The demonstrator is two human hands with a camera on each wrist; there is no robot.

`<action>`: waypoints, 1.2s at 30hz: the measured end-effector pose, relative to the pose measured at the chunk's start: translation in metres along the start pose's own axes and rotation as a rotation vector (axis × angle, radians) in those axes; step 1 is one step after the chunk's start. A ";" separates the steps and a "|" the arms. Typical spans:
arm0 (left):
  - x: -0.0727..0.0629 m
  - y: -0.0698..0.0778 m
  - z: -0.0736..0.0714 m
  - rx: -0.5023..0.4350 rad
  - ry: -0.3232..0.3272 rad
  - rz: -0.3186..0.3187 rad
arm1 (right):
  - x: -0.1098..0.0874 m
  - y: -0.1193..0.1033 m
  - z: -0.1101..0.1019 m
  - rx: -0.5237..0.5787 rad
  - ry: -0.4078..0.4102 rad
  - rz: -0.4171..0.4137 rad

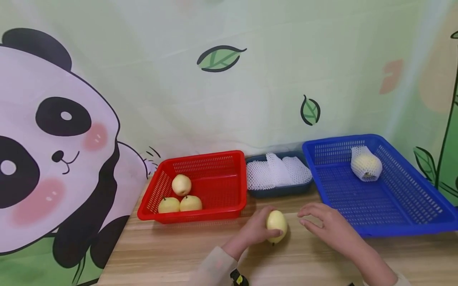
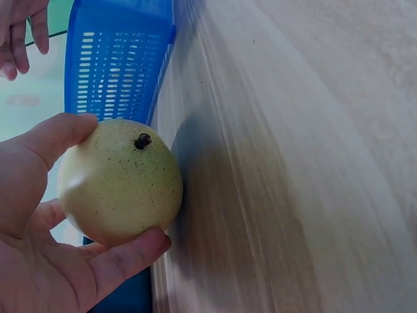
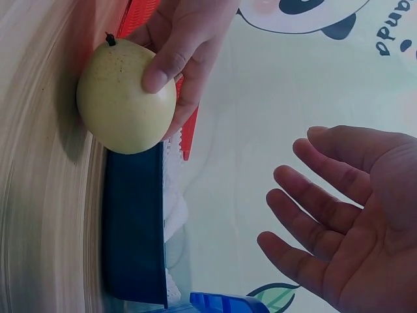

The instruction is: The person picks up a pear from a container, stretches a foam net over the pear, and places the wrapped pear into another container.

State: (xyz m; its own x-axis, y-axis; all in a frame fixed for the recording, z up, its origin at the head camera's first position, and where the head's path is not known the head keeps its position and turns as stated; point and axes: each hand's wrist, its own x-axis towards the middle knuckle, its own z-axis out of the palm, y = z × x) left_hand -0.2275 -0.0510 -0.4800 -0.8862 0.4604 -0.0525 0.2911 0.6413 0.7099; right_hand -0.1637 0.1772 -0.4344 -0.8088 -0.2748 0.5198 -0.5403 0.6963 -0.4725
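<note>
In the left hand (image 1: 255,228), a pale yellow pear (image 1: 277,227) is gripped between thumb and fingers, low at the wooden table (image 1: 300,264); whether the wood is touched cannot be told. The right hand (image 1: 330,223) is held just beside the pear, its fingers spread and slightly bent, with nothing grasped. The pear is held in front of the dark tray (image 1: 280,192), in which white foam nets (image 1: 259,175) are piled, between the red basket (image 1: 220,188) and the blue basket (image 1: 363,204).

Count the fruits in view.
5: three fruits in the red basket, one fruit in the left hand, one netted fruit in the blue basket. Nets may hide more.
</note>
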 end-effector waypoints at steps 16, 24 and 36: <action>0.004 0.006 -0.003 0.132 -0.034 -0.024 | 0.010 0.001 -0.019 -0.032 -0.048 -0.015; 0.003 0.008 -0.009 0.209 -0.020 -0.040 | 0.024 0.007 -0.043 -0.113 -0.028 -0.133; -0.023 0.016 -0.027 0.311 0.102 0.029 | 0.077 -0.010 -0.073 -0.106 -0.204 -0.112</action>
State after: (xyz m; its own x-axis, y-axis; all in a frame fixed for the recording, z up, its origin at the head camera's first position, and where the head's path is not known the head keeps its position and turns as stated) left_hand -0.2119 -0.0677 -0.4489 -0.9028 0.4275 0.0468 0.3993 0.7926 0.4608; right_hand -0.2031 0.1970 -0.3380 -0.7814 -0.4743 0.4054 -0.6101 0.7169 -0.3373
